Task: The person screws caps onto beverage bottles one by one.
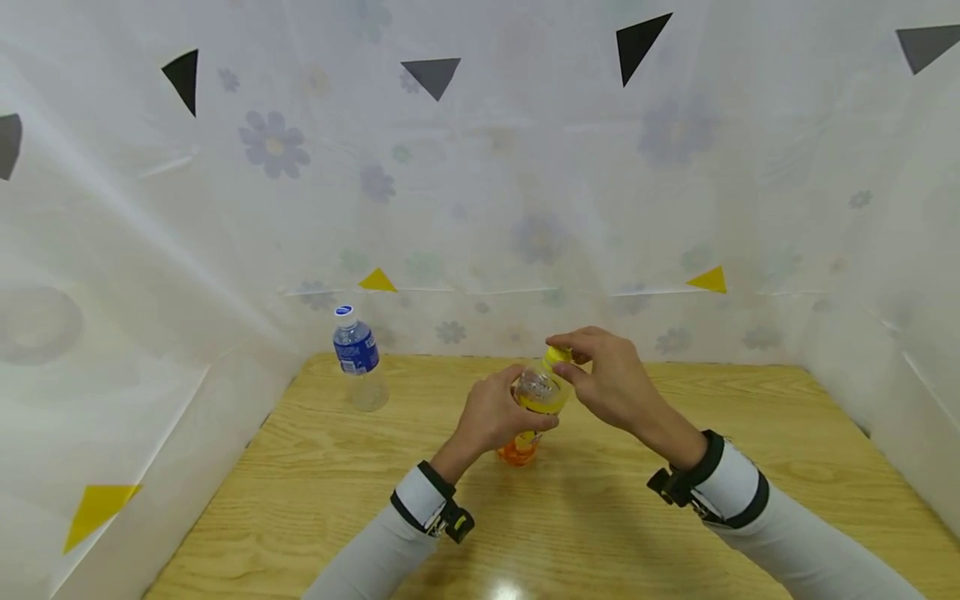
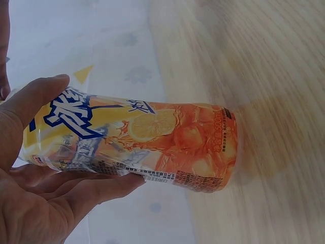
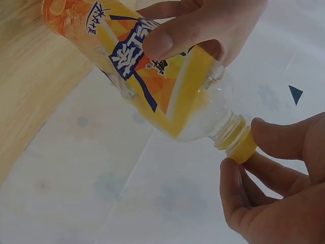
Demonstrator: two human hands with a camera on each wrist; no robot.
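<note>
Bottle point(image 2: 137, 134) is showing orange-and-yellow label point(image 3: 167, 96), clear shoulder point(image 3: 205, 114) | left hand point(image 1: 495, 410) is gripping label | right hand point(image 1: 611, 379) is pinching yellow cap point(image 3: 242, 147) between thumb point(image 3: 279, 138) and fingers point(image 3: 235, 190)

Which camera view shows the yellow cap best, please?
The right wrist view, where the yellow cap appears large and clear. The head view shows it small, partly covered; the left wrist view omits it.
</note>
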